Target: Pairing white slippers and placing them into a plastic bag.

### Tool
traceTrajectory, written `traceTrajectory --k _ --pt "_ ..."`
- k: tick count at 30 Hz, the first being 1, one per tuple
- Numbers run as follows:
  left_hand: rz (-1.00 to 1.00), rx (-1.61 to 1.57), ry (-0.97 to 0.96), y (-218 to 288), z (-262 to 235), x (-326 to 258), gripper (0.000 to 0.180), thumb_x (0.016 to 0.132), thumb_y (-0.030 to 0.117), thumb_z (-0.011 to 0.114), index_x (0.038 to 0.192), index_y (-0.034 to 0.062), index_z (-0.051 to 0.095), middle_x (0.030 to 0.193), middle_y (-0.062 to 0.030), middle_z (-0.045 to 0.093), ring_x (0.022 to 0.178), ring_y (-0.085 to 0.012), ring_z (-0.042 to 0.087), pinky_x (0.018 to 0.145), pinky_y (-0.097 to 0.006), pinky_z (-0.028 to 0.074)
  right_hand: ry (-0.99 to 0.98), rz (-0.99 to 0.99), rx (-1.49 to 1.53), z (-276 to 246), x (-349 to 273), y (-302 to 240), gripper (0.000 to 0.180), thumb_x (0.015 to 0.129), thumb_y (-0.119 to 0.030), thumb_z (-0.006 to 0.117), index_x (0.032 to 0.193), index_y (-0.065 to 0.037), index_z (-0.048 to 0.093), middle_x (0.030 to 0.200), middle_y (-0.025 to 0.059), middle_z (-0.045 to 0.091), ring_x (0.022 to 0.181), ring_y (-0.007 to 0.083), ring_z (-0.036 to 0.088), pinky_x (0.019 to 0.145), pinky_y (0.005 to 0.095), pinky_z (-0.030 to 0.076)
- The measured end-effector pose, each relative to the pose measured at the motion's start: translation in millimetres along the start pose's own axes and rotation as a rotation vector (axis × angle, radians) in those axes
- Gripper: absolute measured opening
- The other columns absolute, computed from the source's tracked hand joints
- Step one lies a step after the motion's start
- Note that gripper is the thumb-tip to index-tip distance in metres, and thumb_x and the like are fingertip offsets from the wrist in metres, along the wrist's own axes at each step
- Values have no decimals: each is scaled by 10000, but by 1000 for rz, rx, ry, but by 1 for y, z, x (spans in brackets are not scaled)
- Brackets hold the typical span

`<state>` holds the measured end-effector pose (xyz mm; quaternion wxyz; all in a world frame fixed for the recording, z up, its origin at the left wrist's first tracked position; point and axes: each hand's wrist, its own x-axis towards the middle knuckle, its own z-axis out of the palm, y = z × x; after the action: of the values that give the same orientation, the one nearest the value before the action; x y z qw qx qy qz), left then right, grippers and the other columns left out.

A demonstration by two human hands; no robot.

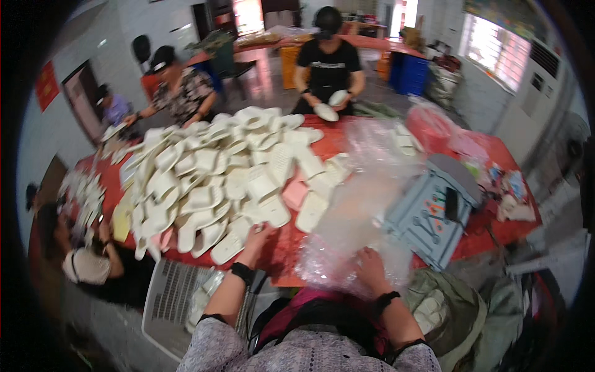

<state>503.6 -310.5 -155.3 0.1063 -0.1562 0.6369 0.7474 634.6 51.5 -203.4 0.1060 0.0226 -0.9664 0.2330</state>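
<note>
A big heap of cream slippers (217, 167) covers the left and middle of the red-covered table (285, 263). At its near edge my left hand (259, 239) is closed at the end of one slipper (228, 249); the fingertips are blurred. To the right lies a stack of clear plastic bags (331, 248). My right hand (370, 268) rests on the near side of these bags, its fingers curled into the film. Pink pieces (295, 193) show among the slippers.
Right of the bags lies a grey-blue plastic board (427, 214) with a phone (452, 204) on it. A light crate (167, 304) stands below the table at left, a green sack (455, 310) at right. Across the table a person (328, 68) holds two slippers; others sit at left.
</note>
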Motion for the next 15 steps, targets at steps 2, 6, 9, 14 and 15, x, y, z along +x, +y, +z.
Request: traceTrajectory --k 2,6,9,14,15 --pt "92 24 -12 0 -4 19 623 835 187 673 1311 -4 319 969 -83 604 766 -168 598 658 -268 481 -39 -6 16 -2 2 -10 459 786 -330 657 1166 -80 592 1275 227 517 1199 392 460 1031 472 359" --pt "40 130 227 -15 -32 69 562 836 260 690 1205 -22 374 1027 -126 568 759 -213 578 630 -331 488 -22 -13 -63 22 6 -16 484 815 -378 625 1201 -92 573 1305 211 500 1228 380 439 1047 459 346" --pt "24 225 333 -19 18 78 597 789 207 738 1187 -28 360 1022 -151 567 803 -240 601 645 -327 502 -21 21 -121 18 -3 2 501 832 -382 604 1238 -94 550 1322 199 488 1245 373 426 1054 455 337" --pt "154 29 386 -39 -4 99 606 790 66 706 1237 -55 315 1016 -159 556 863 -228 599 651 -336 527 -94 46 -87 7 -3 -16 503 836 -307 611 1272 -77 508 1367 184 434 1280 366 391 1045 451 342" --pt "181 -14 356 -37 -3 99 573 817 61 676 1252 -55 323 1031 -155 561 894 -229 598 704 -331 527 -94 47 -85 5 -4 -17 503 836 -307 611 1272 -77 508 1367 184 434 1280 366 391 1045 451 342"
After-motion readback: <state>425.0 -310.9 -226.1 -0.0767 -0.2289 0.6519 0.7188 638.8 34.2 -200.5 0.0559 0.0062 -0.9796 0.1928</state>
